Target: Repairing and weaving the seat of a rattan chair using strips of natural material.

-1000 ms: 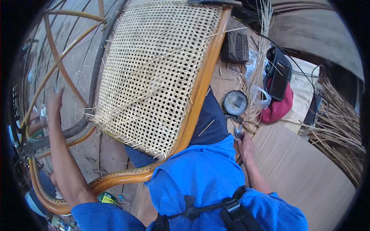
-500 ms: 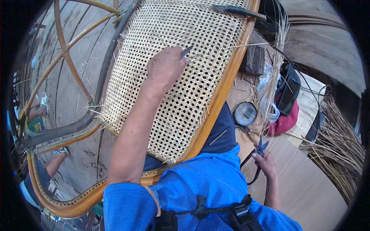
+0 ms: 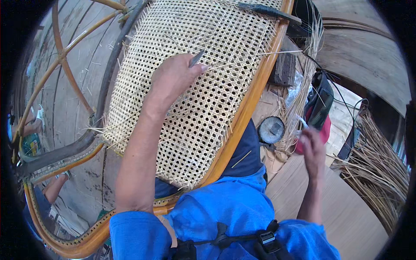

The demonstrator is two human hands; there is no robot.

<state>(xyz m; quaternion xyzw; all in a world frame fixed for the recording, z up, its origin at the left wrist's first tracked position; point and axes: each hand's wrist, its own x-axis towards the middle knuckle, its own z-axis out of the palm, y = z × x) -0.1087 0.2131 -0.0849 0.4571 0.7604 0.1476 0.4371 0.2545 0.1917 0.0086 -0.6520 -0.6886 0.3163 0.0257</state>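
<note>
Head view: left hand (image 3: 173, 80) closed on a metal awl (image 3: 196, 58), pressed onto the cane webbing (image 3: 195, 86) propped across the lap for reach, while the blurred right hand (image 3: 313, 147) pinches cane strands (image 3: 299, 117).

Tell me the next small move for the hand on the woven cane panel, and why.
Probably push the thin metal tool under the loose cane strand. The left hand rests on the woven cane panel with the tool's tip showing past its fingers, and the strand runs from there toward the wooden frame. The right hand is raised off to the side, blurred.
</note>
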